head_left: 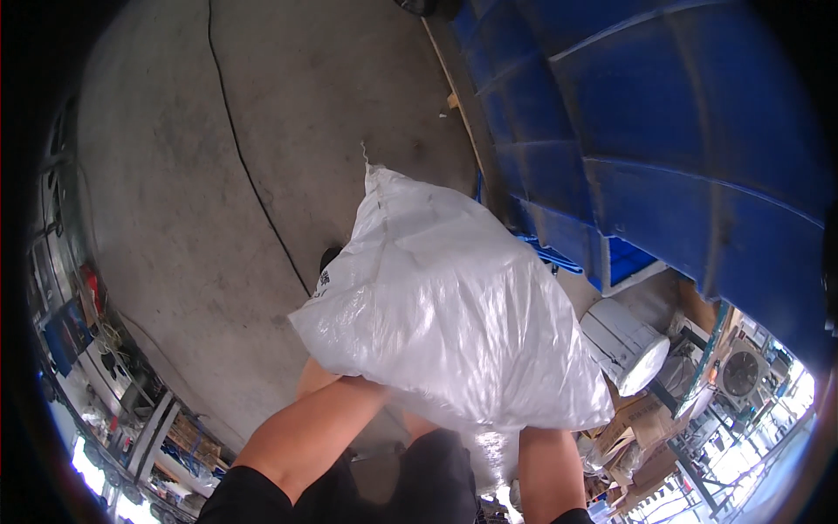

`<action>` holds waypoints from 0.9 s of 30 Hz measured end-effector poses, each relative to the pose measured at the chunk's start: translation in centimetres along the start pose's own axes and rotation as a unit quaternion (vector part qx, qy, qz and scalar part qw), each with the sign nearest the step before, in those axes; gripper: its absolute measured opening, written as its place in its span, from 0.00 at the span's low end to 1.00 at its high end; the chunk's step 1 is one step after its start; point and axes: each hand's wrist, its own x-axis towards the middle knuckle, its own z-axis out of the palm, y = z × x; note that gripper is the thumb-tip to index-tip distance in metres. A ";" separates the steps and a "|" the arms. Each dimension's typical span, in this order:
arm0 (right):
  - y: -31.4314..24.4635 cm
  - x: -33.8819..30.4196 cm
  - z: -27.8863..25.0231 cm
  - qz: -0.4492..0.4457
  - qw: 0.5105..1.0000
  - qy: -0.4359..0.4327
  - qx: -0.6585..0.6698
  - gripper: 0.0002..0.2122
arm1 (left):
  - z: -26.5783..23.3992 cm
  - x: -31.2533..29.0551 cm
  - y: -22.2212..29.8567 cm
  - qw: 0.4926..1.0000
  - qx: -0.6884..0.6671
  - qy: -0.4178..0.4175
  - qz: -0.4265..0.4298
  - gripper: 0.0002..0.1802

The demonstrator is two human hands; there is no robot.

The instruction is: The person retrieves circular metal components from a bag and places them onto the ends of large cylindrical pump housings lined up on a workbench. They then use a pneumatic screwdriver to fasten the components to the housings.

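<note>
A large, full white plastic sack fills the middle of the view, its far corner drawn to a point with a loose thread. Dark printing shows on its left side. From the lower edge my left forearm reaches under the sack's near left side. My right forearm goes beneath its near right corner. Both my hands are hidden under the sack, which rests on them off the floor; their fingers do not show.
A black cable runs along the grey concrete floor. Blue sheeting on a frame rises at the right, with a white drum, cardboard boxes and a fan unit near it. Cluttered racks line the left.
</note>
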 end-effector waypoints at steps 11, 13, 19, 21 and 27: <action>-10.8 -16.8 -2.5 -0.123 0.991 0.043 0.026 0.24 | -3.3 -14.8 18.3 0.945 -0.308 0.010 0.114 0.36; -12.8 -20.1 -3.3 -0.150 0.988 0.033 -0.016 0.29 | -2.6 -17.8 19.7 0.940 -0.299 0.039 0.157 0.37; -17.5 -29.7 -4.8 -0.289 0.953 -0.002 -0.086 0.29 | -1.3 -27.2 23.5 0.912 -0.275 0.160 0.260 0.39; -19.4 -31.6 -4.1 -0.382 0.912 -0.045 -0.143 0.27 | -2.5 -30.4 24.1 0.905 -0.128 0.259 0.313 0.37; -23.5 -40.5 4.6 -0.455 0.838 -0.133 -0.271 0.32 | -7.4 -43.2 20.6 0.819 -0.095 0.471 0.314 0.43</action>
